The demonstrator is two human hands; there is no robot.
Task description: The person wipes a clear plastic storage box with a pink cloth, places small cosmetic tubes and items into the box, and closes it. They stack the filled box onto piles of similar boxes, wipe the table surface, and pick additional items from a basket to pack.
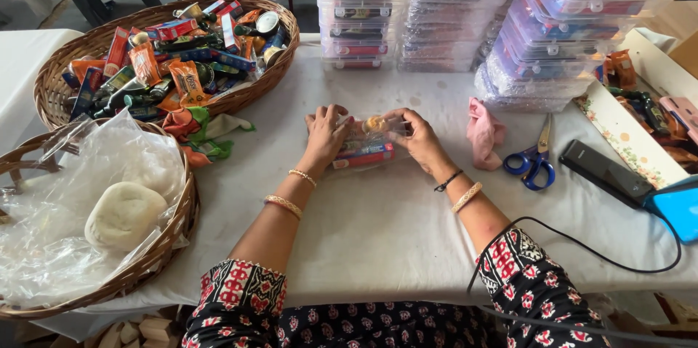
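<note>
Both hands grip one thing: the left hand (325,136) and the right hand (419,138) close from either side on a small clear plastic box (365,143) that rests on the white desk (378,224), at its middle, directly before the person. Fingers of each hand curl over the box's top edges, thumbs pressed near the lid; inside show a red and blue packet and a small golden piece. The step in hand looks like packing or closing this box, with the contents already in. The next move would call for even pressure on both sides so the lid seats without shifting the pieces within. To the far left sits a wicker basket (51,93) heaped with small colourful packets and tins, and nearer on the left a second basket (156,261) holds a clear bag and a pale round lump. Stacks of filled clear boxes (451,13) stand at the far side. Right of the hands lie a pink cloth (483,133), blue-handled scissors (534,159) and a black flat device (603,171).
</note>
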